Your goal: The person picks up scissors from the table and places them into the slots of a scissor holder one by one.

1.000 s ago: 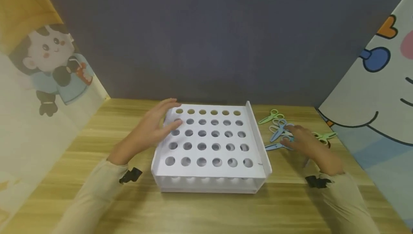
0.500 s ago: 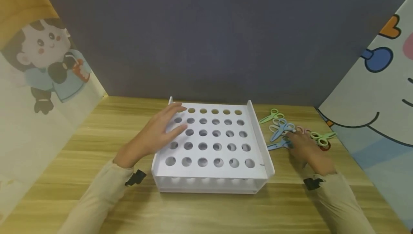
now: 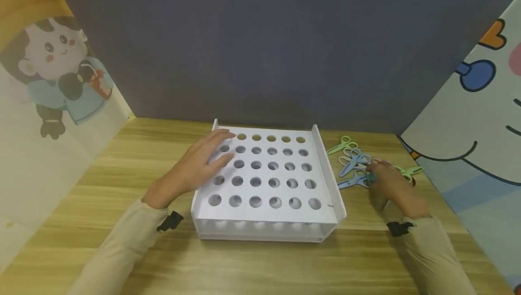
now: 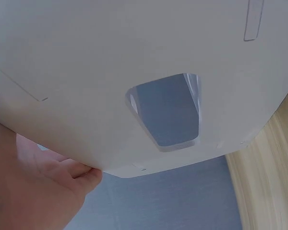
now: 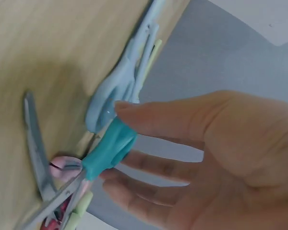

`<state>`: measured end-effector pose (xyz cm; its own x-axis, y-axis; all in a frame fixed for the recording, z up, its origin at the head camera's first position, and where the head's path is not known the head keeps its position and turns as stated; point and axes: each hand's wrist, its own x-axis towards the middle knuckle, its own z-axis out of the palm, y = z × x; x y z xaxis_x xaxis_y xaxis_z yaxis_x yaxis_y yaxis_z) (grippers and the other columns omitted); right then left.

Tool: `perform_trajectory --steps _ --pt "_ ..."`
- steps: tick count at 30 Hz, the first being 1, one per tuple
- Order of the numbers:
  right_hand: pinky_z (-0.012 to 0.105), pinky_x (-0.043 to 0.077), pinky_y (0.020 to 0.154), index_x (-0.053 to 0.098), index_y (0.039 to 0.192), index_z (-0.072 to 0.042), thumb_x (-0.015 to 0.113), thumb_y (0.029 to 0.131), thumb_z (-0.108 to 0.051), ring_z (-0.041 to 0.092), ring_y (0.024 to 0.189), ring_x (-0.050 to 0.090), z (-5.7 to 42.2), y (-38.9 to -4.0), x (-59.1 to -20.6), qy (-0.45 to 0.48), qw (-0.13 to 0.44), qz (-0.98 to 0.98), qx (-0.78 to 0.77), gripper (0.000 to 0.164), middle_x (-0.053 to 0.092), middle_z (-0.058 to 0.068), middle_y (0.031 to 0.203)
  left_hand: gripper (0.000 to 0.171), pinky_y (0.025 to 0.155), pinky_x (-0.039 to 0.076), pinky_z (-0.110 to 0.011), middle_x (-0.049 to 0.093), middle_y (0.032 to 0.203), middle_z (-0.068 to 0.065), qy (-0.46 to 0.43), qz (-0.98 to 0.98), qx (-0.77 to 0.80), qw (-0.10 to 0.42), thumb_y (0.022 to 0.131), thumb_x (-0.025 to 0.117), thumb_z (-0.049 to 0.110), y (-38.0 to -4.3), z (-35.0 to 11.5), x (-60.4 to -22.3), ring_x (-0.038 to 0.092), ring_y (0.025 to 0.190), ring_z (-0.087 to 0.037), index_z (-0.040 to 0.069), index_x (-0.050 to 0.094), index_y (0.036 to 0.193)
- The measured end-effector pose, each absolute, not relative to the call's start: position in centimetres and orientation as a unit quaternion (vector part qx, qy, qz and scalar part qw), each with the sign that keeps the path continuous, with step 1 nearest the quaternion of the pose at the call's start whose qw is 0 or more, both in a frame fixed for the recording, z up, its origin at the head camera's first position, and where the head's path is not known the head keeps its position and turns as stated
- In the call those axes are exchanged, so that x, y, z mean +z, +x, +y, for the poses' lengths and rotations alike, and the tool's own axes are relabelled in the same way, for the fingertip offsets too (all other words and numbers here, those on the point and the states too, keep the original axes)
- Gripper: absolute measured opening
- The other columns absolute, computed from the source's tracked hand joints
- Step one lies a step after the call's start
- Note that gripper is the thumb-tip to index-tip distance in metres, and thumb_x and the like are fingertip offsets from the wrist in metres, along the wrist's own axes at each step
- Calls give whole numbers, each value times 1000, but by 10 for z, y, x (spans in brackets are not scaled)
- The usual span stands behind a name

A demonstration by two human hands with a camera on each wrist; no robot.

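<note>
A white rack (image 3: 264, 173) with rows of round holes stands in the middle of the table. My left hand (image 3: 191, 166) rests at its left side, fingers stretched over the top. In the left wrist view, that hand is by the edge of the rack's side panel (image 4: 101, 120), which has a cut-out. At the right, my right hand (image 3: 392, 188) pinches teal-handled scissors (image 5: 110, 148) between thumb and fingers; their metal blades point away from the palm. Light blue scissors (image 3: 354, 161) lie beside this hand, with more blue scissors (image 3: 353, 179) nearer.
Green scissors (image 3: 342, 145) lie behind the blue ones, and another green pair (image 3: 409, 173) is right of my hand. Red and pink handles (image 5: 65, 166) show under the teal pair. A dark panel (image 3: 260, 50) closes the back; printed walls stand on both sides.
My right hand has moved in among the scissors and now pinches the teal-handled pair. My left hand stays at the rack's left side, with little movement.
</note>
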<state>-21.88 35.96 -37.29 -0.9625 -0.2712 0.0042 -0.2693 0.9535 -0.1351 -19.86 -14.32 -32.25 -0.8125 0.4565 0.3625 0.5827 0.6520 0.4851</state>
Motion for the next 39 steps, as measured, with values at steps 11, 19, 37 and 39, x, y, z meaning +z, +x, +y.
perform_trajectory --steps 11,19,37,39 --pt "67 49 83 60 122 10 70 92 -15 56 107 55 347 -212 -353 -147 -51 982 -108 40 60 38 116 51 116 29 -57 41 154 -7 -284 -901 -311 101 103 51 32 -199 -143 -321 34 144 -29 13 40 149" --pt "52 53 62 60 122 8 72 90 -10 41 83 63 343 -207 -341 -178 -121 968 -127 38 61 35 110 51 115 31 -57 41 154 -7 -281 -903 -310 101 103 50 36 -199 -144 -321 36 143 -30 14 41 148" --pt "65 48 81 61 121 4 75 88 -10 52 105 58 319 -195 -319 -205 -246 935 -152 39 62 30 117 51 116 30 -56 42 154 -7 -288 -901 -310 99 104 47 39 -200 -144 -322 35 144 -29 14 43 147" --pt "64 48 81 61 121 4 75 87 -9 51 106 58 316 -194 -318 -205 -255 931 -159 39 63 29 117 50 116 29 -55 41 154 -6 -287 -903 -305 97 104 47 39 -201 -145 -322 34 144 -29 15 42 148"
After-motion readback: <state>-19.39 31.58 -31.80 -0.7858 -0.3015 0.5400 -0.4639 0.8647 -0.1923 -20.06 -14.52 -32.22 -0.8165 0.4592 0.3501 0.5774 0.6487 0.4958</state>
